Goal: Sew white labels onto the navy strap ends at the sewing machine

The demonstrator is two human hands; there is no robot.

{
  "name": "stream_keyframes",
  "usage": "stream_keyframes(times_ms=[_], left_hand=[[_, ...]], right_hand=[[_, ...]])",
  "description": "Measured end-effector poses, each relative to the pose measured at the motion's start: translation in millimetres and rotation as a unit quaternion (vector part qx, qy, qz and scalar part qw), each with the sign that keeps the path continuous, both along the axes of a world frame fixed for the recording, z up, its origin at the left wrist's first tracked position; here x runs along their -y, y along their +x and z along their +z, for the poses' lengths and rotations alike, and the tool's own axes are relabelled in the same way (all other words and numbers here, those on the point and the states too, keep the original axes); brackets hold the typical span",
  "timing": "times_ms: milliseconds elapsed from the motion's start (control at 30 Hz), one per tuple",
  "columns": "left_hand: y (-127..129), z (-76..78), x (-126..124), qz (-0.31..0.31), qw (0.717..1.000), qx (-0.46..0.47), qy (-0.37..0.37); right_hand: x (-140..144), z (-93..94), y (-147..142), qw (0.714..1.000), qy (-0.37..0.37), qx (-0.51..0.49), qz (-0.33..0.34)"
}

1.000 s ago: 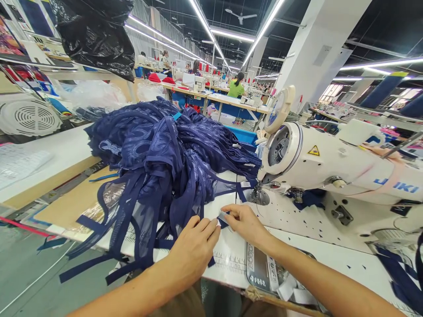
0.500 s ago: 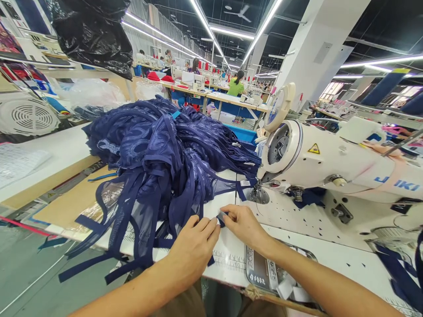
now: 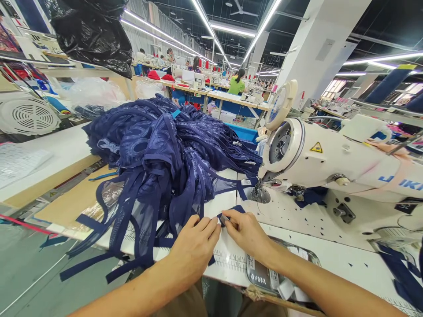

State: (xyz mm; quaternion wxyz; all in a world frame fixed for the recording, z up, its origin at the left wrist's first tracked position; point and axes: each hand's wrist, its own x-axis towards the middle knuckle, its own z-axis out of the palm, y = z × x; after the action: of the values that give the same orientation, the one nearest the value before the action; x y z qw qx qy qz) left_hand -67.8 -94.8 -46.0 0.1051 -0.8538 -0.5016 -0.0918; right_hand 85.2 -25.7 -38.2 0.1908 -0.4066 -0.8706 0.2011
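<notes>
The fingers (image 3: 233,214) of the right hand (image 3: 251,234) pinch a small greyish piece (image 3: 225,218), too small to identify, beside those of the left hand (image 3: 195,241), closed on a navy strip (image 3: 236,209). The strip lies near the counter's (image 3: 228,244) front edge, between a garment heap (image 3: 158,141) leftward and a sewing machine (image 3: 346,158) rightward. A metal tray (image 3: 258,276) sits at that edge.

Strip lights (image 3: 233,31) and a ceiling fan (image 3: 241,10) overhead
A black plastic bag (image 3: 94,37) hangs at upper left, a round vented cover (image 3: 29,115) lower at the left edge; a person in green (image 3: 236,84) is at upper centre, left of a white pillar (image 3: 310,53).
</notes>
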Motion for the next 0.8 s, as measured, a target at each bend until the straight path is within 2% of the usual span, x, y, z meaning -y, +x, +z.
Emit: stream_keyframes(times_ms=[167, 533, 800], left_hand=[[0, -0.8, -1, -0.003, 1.0, 0.001, 0.008], [1, 4.5, 0, -0.008, 1.0, -0.012, -0.01], [2, 3.5, -2, -0.008, 1.0, -0.008, 0.016]], right_hand=[[0, 1.6, 2, 1.0, 0.006, 0.001, 0.018], [-9, 12.6, 5, 0.993, -0.098, -0.022, 0.06], [-1, 12.5, 11, 0.997, -0.014, 0.017, 0.075]])
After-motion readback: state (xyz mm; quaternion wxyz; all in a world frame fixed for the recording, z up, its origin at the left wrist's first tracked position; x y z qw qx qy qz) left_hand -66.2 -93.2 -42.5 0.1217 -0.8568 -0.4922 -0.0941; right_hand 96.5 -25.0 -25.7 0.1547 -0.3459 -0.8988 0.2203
